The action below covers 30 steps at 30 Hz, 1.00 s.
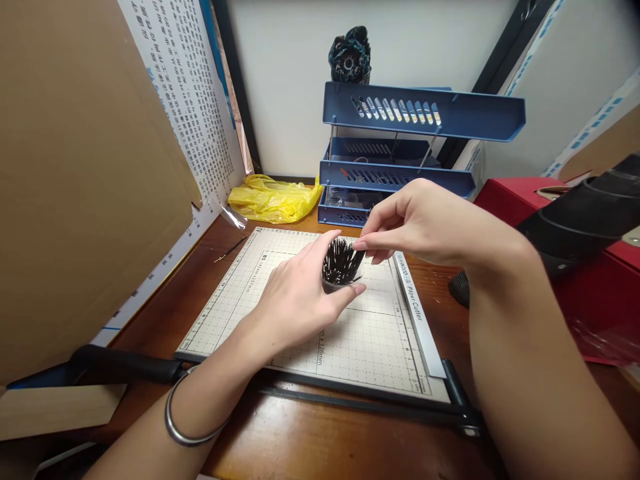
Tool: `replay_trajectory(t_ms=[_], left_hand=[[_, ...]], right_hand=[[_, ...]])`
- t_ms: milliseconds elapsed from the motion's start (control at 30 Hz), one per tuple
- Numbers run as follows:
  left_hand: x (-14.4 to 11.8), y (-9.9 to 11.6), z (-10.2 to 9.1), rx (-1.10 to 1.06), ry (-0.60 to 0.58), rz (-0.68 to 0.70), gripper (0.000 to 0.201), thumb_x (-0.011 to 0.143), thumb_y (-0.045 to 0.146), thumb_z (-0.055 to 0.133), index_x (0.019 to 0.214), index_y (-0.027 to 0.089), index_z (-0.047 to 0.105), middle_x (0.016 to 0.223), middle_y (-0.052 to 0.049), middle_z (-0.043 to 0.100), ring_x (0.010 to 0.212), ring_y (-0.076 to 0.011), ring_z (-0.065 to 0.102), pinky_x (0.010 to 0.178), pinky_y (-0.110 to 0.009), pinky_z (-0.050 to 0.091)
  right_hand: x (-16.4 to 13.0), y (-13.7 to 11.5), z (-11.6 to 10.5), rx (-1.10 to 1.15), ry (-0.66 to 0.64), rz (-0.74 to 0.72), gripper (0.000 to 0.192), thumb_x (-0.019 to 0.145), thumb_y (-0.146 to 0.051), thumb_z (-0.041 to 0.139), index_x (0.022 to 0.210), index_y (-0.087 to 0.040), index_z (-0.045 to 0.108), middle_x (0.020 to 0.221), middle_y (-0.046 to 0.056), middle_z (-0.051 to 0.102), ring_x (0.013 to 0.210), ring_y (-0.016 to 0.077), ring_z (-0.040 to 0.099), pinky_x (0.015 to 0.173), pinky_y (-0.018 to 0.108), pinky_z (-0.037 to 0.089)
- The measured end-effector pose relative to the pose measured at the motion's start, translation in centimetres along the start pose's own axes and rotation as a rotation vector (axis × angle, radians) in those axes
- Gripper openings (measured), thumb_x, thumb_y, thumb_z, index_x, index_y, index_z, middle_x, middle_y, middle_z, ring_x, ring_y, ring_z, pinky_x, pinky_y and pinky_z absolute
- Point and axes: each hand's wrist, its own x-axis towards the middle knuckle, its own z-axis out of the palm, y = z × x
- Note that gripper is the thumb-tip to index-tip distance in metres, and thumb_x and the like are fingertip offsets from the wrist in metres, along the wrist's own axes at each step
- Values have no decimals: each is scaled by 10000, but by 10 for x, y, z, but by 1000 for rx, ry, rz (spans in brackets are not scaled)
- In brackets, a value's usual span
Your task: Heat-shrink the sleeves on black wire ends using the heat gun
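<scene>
Head view: above the middle of the paper cutter [370,347], which lies on the table [260,453], a small cup [334,288] stands tilted in the left hand [305,287], packed with thin black pieces [341,261] whose ends catch the light. The load looks light; the pieces seem stiff and slim, apt to slip or spill if the cup tips further. The cup is best held around its wall, and the pieces by their upper ends. The left hand curves around the cup, thumb on the near side, fingers on the far side, opened only to its width. The right hand [420,220] is nearly closed in a pinch, thumb and fingertips together on dark pieces at the rim; how many it has, I cannot tell. Beyond the cutter lies a yellow plastic bag [275,203].
</scene>
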Motion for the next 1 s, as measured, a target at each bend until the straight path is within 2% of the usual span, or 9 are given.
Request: replay_trajectory(t_ms=[300,533,733,867,1000], left_hand=[[0,-2,-4,1,-17,-24,689,877,491,697,1487,277,456,1411,-79,639,1207,-344,644,955,-490,544],[2,-8,-10,49,8,-22,720,877,530,684,1493,244,443,1452,-116,613,1210,-347,653,995,-510,533],[4,-9,-16,90,14,-66,714,878,520,676,1492,239,447,1478,-114,598,1302,-357,603,1097,-540,466],[5,-10,-22,123,8,-114,714,878,519,670,1494,236,448,1476,-111,600,1302,-370,603,1086,-560,466],[6,-10,-24,148,11,-114,720,877,523,667,1498,231,448,1489,-114,589,1314,-367,596,1074,-549,476]], right_hand=[[-6,-1,-9,74,114,-28,207,806,-386,774,716,-200,778,649,47,725,601,155,667,599,291,527],[-13,7,-17,190,319,-59,252,761,-448,831,759,-203,771,684,65,727,655,195,696,644,338,565],[-19,17,-26,376,520,-49,221,746,-377,854,751,-184,748,695,61,719,615,152,679,611,302,556],[-12,33,-29,455,479,47,229,727,-390,863,743,-202,733,704,46,723,652,166,700,665,315,574],[0,53,-19,583,302,183,224,729,-375,861,731,-195,727,687,30,730,635,145,695,678,288,574]])
